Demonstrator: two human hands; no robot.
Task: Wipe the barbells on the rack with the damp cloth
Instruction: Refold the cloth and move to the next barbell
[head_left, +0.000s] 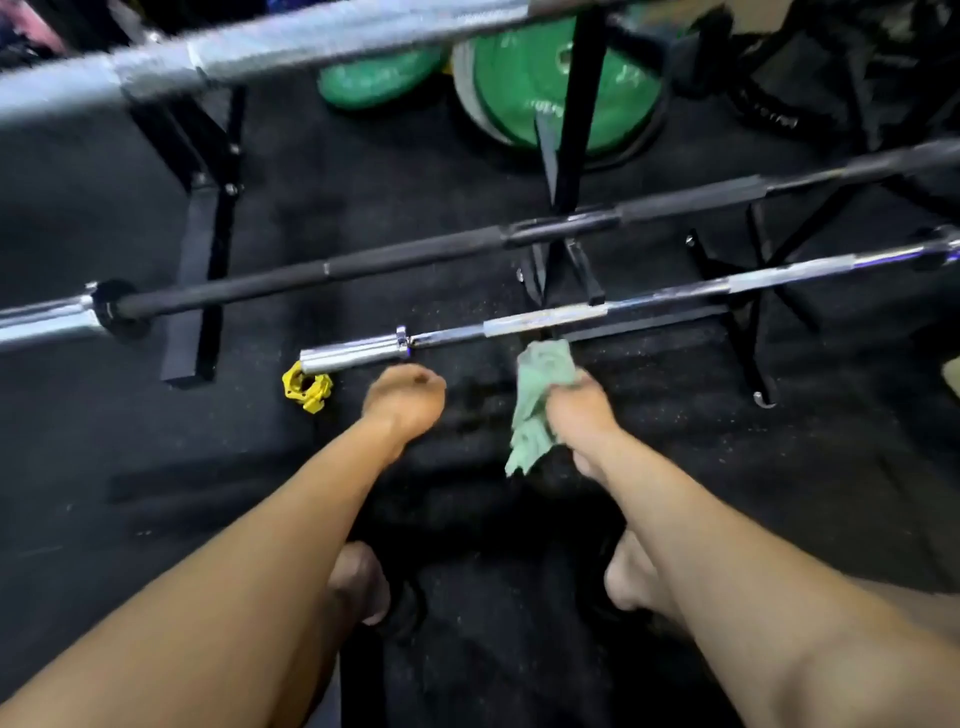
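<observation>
The person's right hand (574, 410) is clenched round a bunched green cloth (540, 400), whose top edge sits just below the thin chrome barbell (571, 312), close to it; whether it touches is hard to tell. The loose end of the cloth hangs down on the near side of the fist. The left hand (402, 397) is curled into a loose fist holding nothing, near the barbell's left sleeve but apart from it. That chrome barbell runs from lower left to upper right, low over the black rubber floor (779, 493). Beyond it lies a black-shafted barbell (415, 265), and farther up, blurred, a thick silver bar (260, 57). A yellow collar clip (307, 387) lies on the floor by the chrome sleeve's end. Green weight plates (545, 83) stand at the far side behind the black rack upright (576, 119).
</observation>
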